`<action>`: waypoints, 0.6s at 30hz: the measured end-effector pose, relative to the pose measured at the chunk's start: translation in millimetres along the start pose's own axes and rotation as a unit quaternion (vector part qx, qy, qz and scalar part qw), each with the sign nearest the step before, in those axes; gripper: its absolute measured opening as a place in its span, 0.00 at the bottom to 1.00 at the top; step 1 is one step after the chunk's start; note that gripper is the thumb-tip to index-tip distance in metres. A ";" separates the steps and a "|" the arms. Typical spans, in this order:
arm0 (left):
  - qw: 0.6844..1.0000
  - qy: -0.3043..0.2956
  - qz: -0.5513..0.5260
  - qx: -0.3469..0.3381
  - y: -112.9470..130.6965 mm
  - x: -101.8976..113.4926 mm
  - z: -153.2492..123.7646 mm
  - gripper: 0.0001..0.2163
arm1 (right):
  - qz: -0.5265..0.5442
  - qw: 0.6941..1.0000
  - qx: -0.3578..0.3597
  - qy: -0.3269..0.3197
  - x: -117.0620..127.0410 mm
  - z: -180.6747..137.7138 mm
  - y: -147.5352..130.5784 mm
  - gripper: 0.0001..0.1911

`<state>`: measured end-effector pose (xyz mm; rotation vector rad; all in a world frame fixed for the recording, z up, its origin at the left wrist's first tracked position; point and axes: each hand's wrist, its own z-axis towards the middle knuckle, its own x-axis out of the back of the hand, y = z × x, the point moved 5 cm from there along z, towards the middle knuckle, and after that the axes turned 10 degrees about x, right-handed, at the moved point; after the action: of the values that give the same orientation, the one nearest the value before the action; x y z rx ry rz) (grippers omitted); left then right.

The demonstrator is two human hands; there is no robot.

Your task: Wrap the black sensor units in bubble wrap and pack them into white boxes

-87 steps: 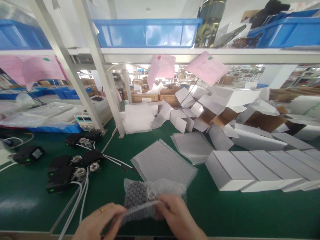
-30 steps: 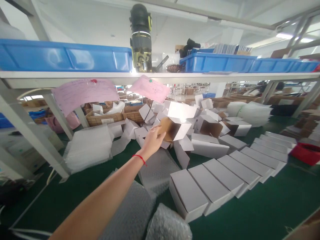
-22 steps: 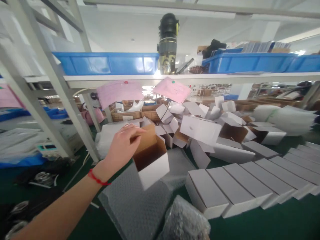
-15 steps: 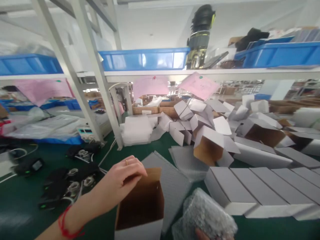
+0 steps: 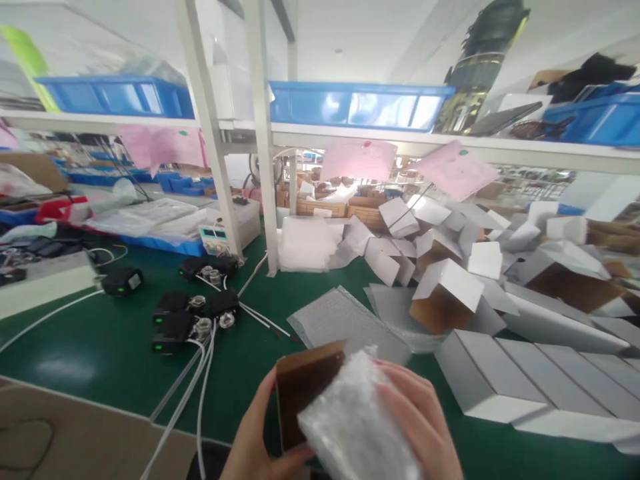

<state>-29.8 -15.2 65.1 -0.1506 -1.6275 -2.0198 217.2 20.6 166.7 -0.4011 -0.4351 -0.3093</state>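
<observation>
My left hand (image 5: 265, 437) grips the side of an open cardboard box (image 5: 307, 380), brown inside, at the front of the green table. In my right hand (image 5: 417, 413) is a bubble-wrapped package (image 5: 357, 417), its fingers wrapped over the far right side. The package is tilted at the box's mouth and covers part of the opening. What is inside the wrap cannot be made out. Flat bubble wrap sheets (image 5: 345, 320) lie just behind the box.
A row of closed white boxes (image 5: 493, 373) stands at the right, with a heap of open white boxes (image 5: 445, 293) behind. Black devices with white cables (image 5: 173, 330) lie at the left. Metal posts (image 5: 263, 147) carry a shelf with blue bins (image 5: 350, 105).
My left hand has moved from above the box to its side. The wrapped package has come left to the box's mouth in my right hand. The view has swung left.
</observation>
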 end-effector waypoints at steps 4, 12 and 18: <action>1.000 -0.004 0.024 0.016 -10.9 -8.6 -0.2 0.40 | -0.097 0.965 0.180 -0.164 -31.6 39.9 -25.9 0.36; 0.995 -0.043 -0.041 0.083 -6.2 -3.2 9.0 0.46 | 0.028 0.897 0.001 -0.441 -52.0 88.5 -21.0 0.27; 0.997 -0.018 -0.059 0.054 -28.2 -11.5 4.4 0.50 | 0.033 0.891 -0.020 -0.452 -44.4 91.1 -16.3 0.39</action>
<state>-34.3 -3.7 37.0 -0.0536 -1.8018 -2.0210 141.5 55.1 227.0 -0.5912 -1.3289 -0.0426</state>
